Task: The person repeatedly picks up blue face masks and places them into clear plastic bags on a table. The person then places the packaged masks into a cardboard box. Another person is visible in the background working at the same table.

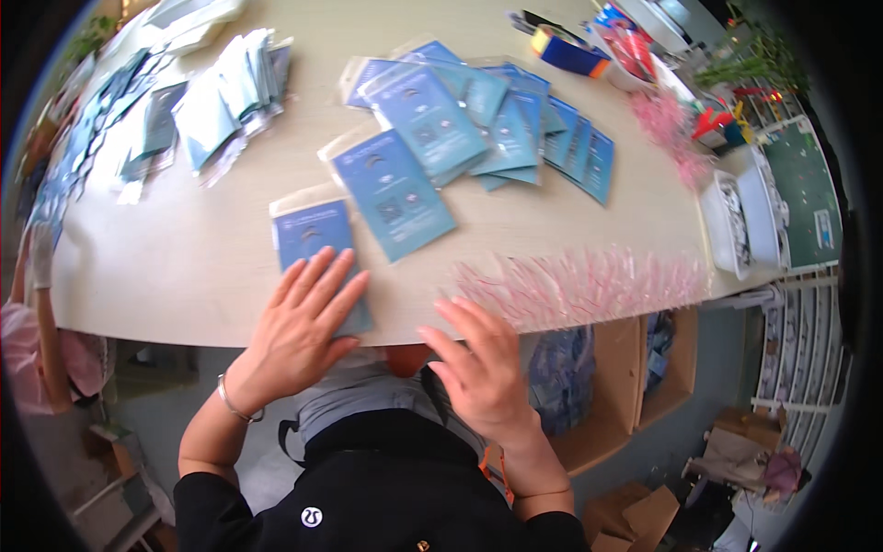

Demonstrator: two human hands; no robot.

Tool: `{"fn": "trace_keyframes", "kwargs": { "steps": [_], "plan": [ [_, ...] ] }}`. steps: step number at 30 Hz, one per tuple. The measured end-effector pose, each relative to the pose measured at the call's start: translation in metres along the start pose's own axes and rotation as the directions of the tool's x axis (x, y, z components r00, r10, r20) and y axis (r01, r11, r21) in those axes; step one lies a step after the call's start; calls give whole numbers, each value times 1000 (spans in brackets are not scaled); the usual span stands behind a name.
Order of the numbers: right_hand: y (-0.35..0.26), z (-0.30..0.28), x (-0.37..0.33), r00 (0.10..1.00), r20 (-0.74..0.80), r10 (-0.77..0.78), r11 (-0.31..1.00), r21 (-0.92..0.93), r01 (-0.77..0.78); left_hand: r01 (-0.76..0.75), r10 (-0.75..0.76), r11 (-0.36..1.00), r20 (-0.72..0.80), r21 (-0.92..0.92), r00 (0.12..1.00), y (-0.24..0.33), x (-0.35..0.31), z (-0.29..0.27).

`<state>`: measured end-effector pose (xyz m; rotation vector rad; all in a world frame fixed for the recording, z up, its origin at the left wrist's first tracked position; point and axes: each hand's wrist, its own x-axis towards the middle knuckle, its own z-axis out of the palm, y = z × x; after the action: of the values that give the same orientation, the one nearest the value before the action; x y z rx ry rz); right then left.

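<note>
My left hand (pixel 303 317) lies flat, fingers spread, on a blue card packet in a clear sleeve (pixel 313 228) near the table's front edge. The hand covers the packet's lower part. My right hand (pixel 480 363) is at the front edge, fingers apart and nothing visible in it. Just beyond its fingertips starts a row of thin pink-and-clear strips (pixel 589 285). Another blue packet (pixel 394 195) lies tilted beyond my left hand. Behind that, several similar packets overlap in a loose pile (pixel 501 120).
Bundles of pale blue packets (pixel 225 101) fill the far left. At the right are a pink tangle of strips (pixel 671 133), a white bin (pixel 727 221) and a green board (pixel 800 184). Cardboard boxes (pixel 607 405) stand below the table. Another person's gloved hand (pixel 41 258) shows at the left.
</note>
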<state>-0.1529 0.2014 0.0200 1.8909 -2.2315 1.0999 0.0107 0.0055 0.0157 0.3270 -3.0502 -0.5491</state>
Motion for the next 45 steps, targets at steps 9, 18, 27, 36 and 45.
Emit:
{"fn": "trace_keyframes", "kwargs": {
  "steps": [9,18,27,36,45],
  "plan": [
    [4,61,18,988,62,-144,984,118,136,-183,112,894,-191,-410,975,-28,-19,4],
    [2,60,24,997,37,-74,979,194,66,-102,80,994,-366,-42,927,-33,-55,22],
    [2,58,26,998,59,-1,994,107,-5,-8,-47,992,-424,-126,904,-27,-56,20],
    [-11,56,28,968,170,187,982,-7,-188,207,-296,950,-469,-233,832,-10,-54,28],
    [-25,58,26,929,141,342,939,-36,-341,258,-342,935,-431,-243,835,-6,-50,25]
  ]
}}
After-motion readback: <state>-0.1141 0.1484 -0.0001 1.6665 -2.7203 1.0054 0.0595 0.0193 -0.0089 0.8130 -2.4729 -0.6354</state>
